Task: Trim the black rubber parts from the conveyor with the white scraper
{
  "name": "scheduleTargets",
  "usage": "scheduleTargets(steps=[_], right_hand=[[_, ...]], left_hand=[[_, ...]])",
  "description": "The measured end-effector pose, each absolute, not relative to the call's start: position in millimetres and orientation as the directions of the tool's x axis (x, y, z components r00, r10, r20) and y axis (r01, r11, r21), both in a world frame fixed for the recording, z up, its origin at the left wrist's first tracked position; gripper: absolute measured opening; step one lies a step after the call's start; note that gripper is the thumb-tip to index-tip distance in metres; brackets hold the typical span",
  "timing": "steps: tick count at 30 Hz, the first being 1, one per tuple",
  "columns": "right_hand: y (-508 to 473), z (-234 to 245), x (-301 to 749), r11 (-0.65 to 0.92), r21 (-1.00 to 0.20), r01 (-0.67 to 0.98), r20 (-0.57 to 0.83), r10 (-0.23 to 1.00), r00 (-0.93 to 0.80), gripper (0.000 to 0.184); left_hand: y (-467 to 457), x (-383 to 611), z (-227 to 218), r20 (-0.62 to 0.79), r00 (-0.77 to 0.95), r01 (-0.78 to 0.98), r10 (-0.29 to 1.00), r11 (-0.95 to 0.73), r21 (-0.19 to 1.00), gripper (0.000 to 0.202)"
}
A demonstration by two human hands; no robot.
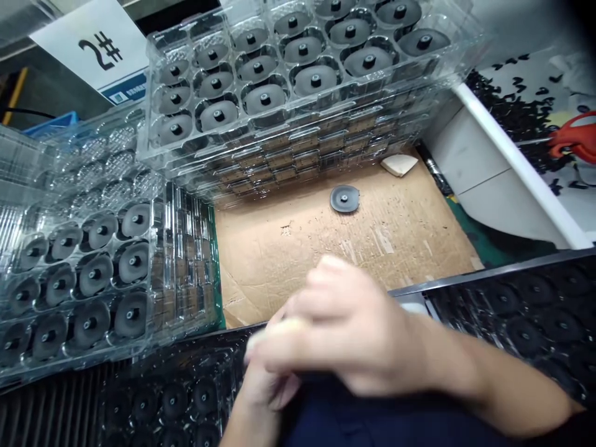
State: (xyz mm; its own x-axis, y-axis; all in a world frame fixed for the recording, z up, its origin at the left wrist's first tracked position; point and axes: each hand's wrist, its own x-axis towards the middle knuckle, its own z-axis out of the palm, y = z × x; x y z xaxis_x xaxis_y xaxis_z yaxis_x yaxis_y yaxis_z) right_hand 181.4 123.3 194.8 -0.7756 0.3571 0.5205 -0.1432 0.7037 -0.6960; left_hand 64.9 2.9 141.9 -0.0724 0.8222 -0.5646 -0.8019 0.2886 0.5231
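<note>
Low in the middle of the head view, my right hand (344,329) is closed, its curled fingers blurred by motion. It lies over my left hand (265,386), and the two touch. My left hand appears curled too, though most of its fingers are covered. Whatever may be between the hands is hidden. Beyond them, a round dark grey disc (344,199) with a small central stud lies alone on a brown cardboard sheet (261,248). One notched edge of the disc faces right.
Clear plastic trays (298,133) of similar discs are stacked at the back, with another stack (153,298) at left. Black trays (162,403) flank my arms. A pale wedge-shaped piece (399,164) lies far right on the cardboard. Small black parts (507,105) fill a white-edged bin.
</note>
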Motion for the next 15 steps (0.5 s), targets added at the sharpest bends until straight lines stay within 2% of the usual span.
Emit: scheduleTargets(steps=[1, 3, 5, 8, 12, 15], right_hand=[[129.0, 187.8, 183.8, 0.623, -0.779, -0.073, 0.451, 0.476, -0.755, 0.026], [140.8, 168.6, 191.3, 0.391, -0.91, 0.136, 0.21, 0.719, -0.663, 0.023], [145.6, 145.9, 200.5, 0.179, -0.934, 0.308, -0.026, 0.827, -0.562, 0.022], [131.4, 114.9, 213.1, 0.079, -0.912, 0.403, -0.192, 0.784, -0.59, 0.024], [93.3, 93.4, 221.2, 0.042, -0.9, 0.433, -0.278, 0.711, -0.646, 0.022], [79.7, 90.2, 222.1, 0.035, -0.904, 0.425, -0.285, 0.691, -0.664, 0.021]], left_hand=[[4.7, 65.2, 144.5, -0.546, -0.048, -0.809, 0.837, 0.288, 0.512, 0.052], [7.7, 64.3, 151.0, -0.503, 0.023, -0.834, 0.864, 0.294, 0.468, 0.065], [9.3, 61.7, 155.8, -0.468, 0.077, -0.862, 0.88, 0.295, 0.413, 0.059], [10.4, 57.3, 155.5, -0.464, 0.096, -0.891, 0.881, 0.283, 0.354, 0.048], [13.7, 55.4, 150.3, -0.469, 0.08, -0.913, 0.88, 0.253, 0.32, 0.05], [16.3, 56.1, 151.2, -0.472, 0.057, -0.916, 0.88, 0.235, 0.326, 0.045]])
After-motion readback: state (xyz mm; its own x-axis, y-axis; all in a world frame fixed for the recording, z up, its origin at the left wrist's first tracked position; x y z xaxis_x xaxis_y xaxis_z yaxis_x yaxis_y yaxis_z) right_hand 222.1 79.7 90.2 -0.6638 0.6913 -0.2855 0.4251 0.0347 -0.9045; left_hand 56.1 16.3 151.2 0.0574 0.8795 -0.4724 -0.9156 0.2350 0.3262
